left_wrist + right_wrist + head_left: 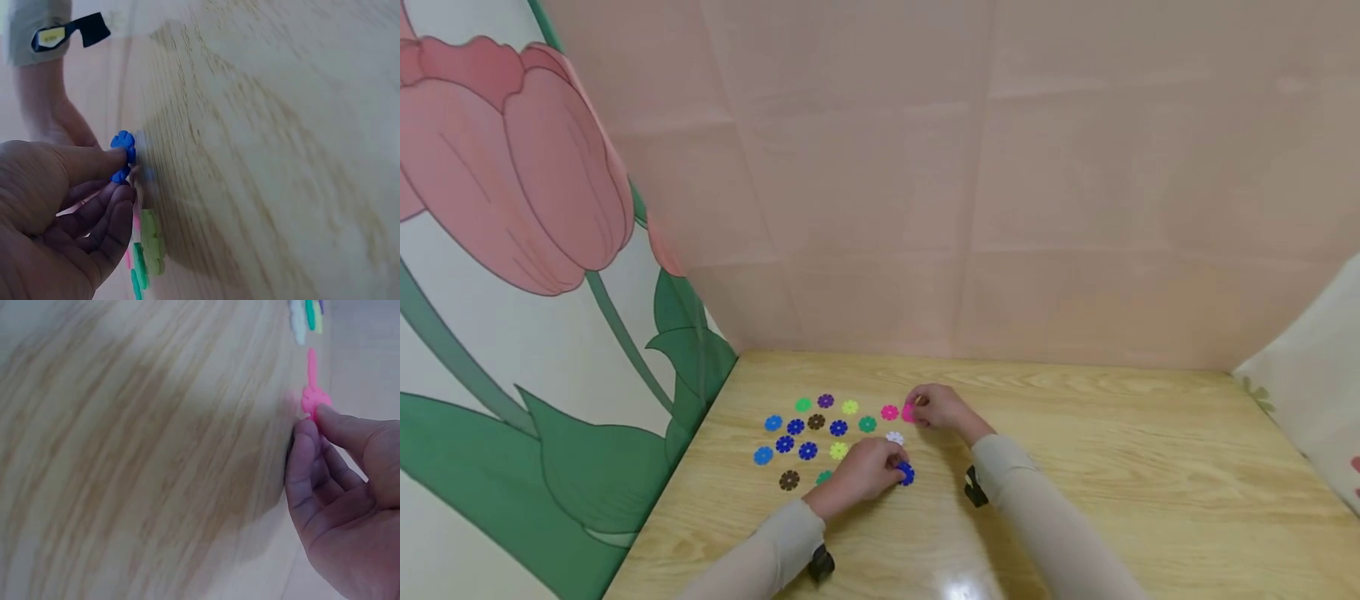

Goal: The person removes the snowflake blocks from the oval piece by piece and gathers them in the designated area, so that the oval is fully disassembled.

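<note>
Between thumb and fingers, my left hand (867, 468) pinches a dark blue flower-shaped plastic disc (906, 473) just over the table; the left wrist view shows this blue disc (123, 147) tilted on edge. Farther back, my right hand (942, 408) pinches a pink notched disc (909, 413). In the right wrist view that pink disc (315, 400) is held by thumb and fingertips near the tabletop. Another pink disc (889, 412) lies flat just left of it. A white disc (895, 437) lies between the two hands, partly behind the left one.
Several loose discs lie spread left of the hands, among them a brown disc (789, 480), a light blue disc (763, 455), a yellow disc (850, 407) and a green disc (867, 424). The wooden table (1120, 467) meets a pink cloth backdrop (1075, 208) behind.
</note>
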Available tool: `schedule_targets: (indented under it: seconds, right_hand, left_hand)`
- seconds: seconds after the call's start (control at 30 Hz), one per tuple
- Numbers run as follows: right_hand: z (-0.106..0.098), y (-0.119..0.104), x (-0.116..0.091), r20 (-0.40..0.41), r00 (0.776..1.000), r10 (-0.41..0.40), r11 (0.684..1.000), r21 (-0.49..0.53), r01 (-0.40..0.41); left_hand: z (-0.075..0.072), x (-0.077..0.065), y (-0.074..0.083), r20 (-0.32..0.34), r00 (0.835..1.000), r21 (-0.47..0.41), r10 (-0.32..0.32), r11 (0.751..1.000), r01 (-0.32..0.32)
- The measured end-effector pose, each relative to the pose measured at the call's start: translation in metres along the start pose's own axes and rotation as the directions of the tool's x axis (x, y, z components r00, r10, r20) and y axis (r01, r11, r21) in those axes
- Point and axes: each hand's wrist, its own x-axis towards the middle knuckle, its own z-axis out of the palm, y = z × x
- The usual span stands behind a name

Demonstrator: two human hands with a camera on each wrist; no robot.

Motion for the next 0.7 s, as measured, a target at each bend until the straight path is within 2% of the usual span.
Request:
schedule_targets:
  seconds: [0.17,0.33,0.5,0.7]
  right_hand:
    - [0.0,0.003,0.001,-0.019,1.0,0.014,0.999,-0.044,-0.015]
    - [0.001,0.006,0.003,-0.044,0.999,0.009,0.994,-0.109,-0.014]
    - [0.0,0.007,0.002,-0.035,0.999,0.029,0.996,-0.085,-0.032]
    - [-0.025,0.011,-0.008,-0.011,0.999,-0.044,0.99,-0.131,0.042]
  left_hand:
    - [0.0,0.002,0.001,0.021,1.0,0.011,-0.006,1.0,0.006]
    - [0.0,0.002,0.001,0.012,1.0,0.036,0.006,0.999,-0.006]
    - [-0.001,-0.001,-0.002,-0.011,1.0,0.004,0.009,1.0,-0.009]
    - [-0.018,-0.003,-0.01,-0.082,0.996,-0.068,0.016,0.997,-0.022]
